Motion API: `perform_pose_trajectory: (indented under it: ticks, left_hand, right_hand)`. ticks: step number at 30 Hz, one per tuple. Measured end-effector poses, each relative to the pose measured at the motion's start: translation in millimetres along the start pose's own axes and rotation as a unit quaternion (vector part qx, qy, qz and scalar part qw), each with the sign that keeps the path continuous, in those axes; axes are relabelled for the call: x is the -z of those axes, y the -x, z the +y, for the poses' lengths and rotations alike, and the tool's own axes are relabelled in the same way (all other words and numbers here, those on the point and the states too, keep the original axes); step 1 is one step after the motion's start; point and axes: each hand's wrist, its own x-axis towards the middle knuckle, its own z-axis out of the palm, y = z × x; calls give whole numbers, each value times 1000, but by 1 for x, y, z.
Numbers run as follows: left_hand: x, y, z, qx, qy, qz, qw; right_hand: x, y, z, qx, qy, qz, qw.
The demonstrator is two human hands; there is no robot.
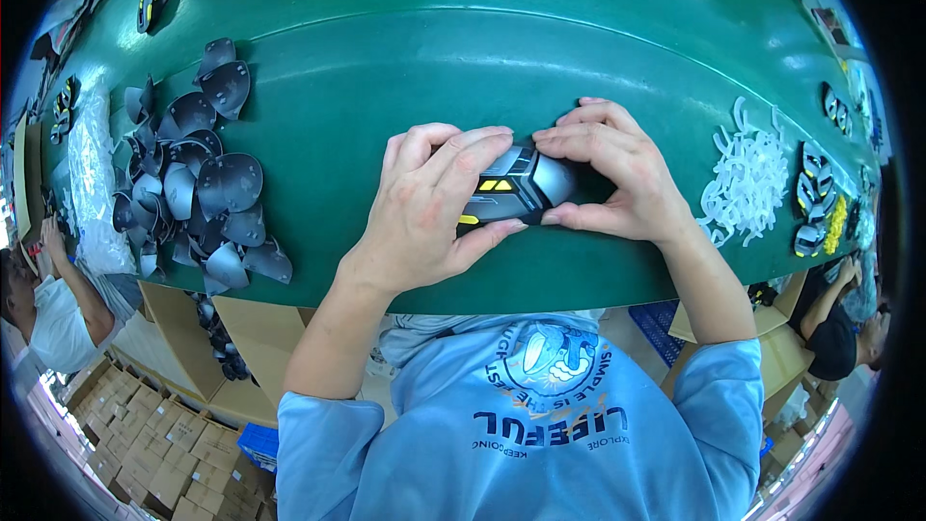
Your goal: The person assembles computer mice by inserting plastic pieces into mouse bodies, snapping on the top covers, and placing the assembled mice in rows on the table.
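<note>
In front of me, a black and grey casing shaped like a computer mouse (503, 188), with yellow marks, is held between both hands just over the green table. My left hand (429, 198) grips its left part, fingers over the far side and thumb along the near side. At the right end, my right hand (617, 169) has its fingertips and thumb closed round a smooth grey curved cover (553, 180). Both palms face inward, and the fingers hide the casing's far side. How the cover sits against the casing is partly hidden.
Dark curved shells (230, 183) lie heaped on the left of the green table (463, 58). Translucent curved strips (748, 183) form a pile at right, beside more black-and-yellow casings (815, 183). Cardboard boxes (154, 434) stand below. Other people sit at both sides.
</note>
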Motion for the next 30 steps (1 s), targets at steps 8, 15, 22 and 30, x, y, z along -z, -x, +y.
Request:
perform_pose_trajectory:
  ticks: [8, 15, 22, 30]
  left_hand:
    - [0, -1, 0, -4, -9, 0, 1000]
    - [1, -2, 2, 3, -14, -12, 1000]
    - [1, -2, 1, 3, -13, -9, 1000]
    - [4, -4, 2, -5, -27, -12, 1000]
  right_hand:
    - [1, -8, -8, 12, 34, 6, 999]
    - [1, -1, -11, -11, 13, 18, 1000]
    - [-7, 2, -9, -44, 11, 7, 999]
    - [-2, 1, -12, -40, 93, -12, 995]
